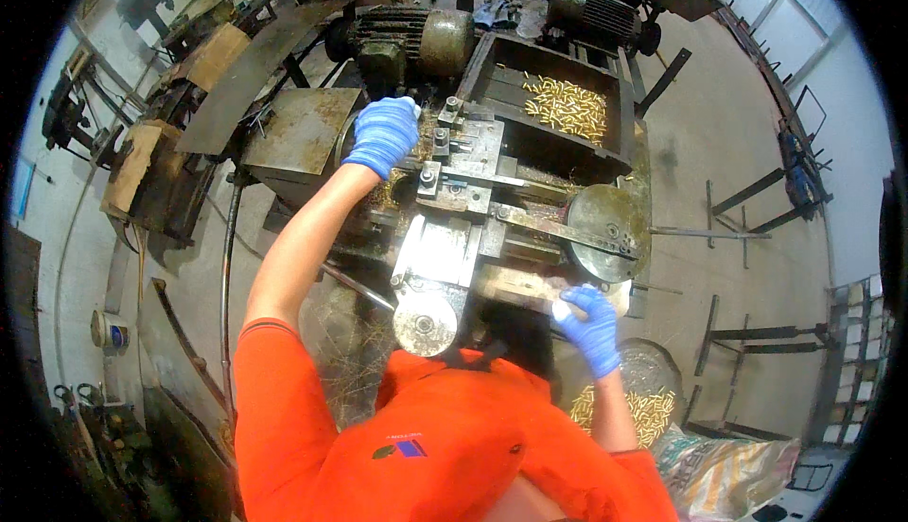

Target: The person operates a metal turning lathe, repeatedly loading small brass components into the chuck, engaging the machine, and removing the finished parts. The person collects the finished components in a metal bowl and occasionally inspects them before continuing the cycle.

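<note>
My left hand (pixel 383 136), in a blue glove with pale fingertips, reaches to the spindle side of a greasy metal lathe-like machine (pixel 463 191). Its fingers are curled beside the tool blocks, and whatever lies in them is hidden. Lower right, my right hand (pixel 590 325) wears a matching glove, its thumb and fingers pinched together; anything held there is too small to make out. It is close to a worn wooden board (pixel 518 287) and just below a round metal plate (pixel 602 229). A bright metal slide with a round end (pixel 426 321) points toward my body.
A dark metal tray (pixel 506 92) beyond the machine holds many small brass-coloured pieces (pixel 566 108). More lie in a round container (pixel 653 356) by my right forearm, near a woven sack (pixel 724 475). Electric motors (pixel 411 38) stand at the back. A metal rod (pixel 709 233) sticks out rightward.
</note>
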Motion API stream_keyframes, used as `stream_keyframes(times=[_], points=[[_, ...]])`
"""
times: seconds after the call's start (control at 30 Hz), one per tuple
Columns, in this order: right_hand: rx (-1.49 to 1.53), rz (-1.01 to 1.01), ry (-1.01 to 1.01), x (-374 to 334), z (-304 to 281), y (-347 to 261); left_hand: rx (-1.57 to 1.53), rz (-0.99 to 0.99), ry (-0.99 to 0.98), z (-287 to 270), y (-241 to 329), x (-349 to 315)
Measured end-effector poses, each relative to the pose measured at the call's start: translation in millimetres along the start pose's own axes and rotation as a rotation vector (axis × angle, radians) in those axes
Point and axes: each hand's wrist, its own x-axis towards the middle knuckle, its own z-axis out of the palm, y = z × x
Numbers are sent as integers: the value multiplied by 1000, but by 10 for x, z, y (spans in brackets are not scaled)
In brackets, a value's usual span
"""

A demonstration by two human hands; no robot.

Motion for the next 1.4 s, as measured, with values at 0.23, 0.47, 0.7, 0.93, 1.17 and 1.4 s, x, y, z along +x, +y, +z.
stream_keyframes(times=[0.23,0.47,0.7,0.93,1.17,1.4], points=[[41,56,-20,-1,-47,-58,65,8,31,-66,-61,29],[18,45,-8,-97,-50,-39,-61,37,90,-27,75,84],[22,117,8,-223,-138,14,72,-36,421,-579,-678,-151],[70,375,85,-410,-400,140,191,67,417,-620,-1301,-889],[-220,576,229,-756,-1142,567,-314,0,83,-646,-1344,-1254],[-587,1105,202,-2174,-1749,1306,-341,-193,216,-797,-1297,-1261]])
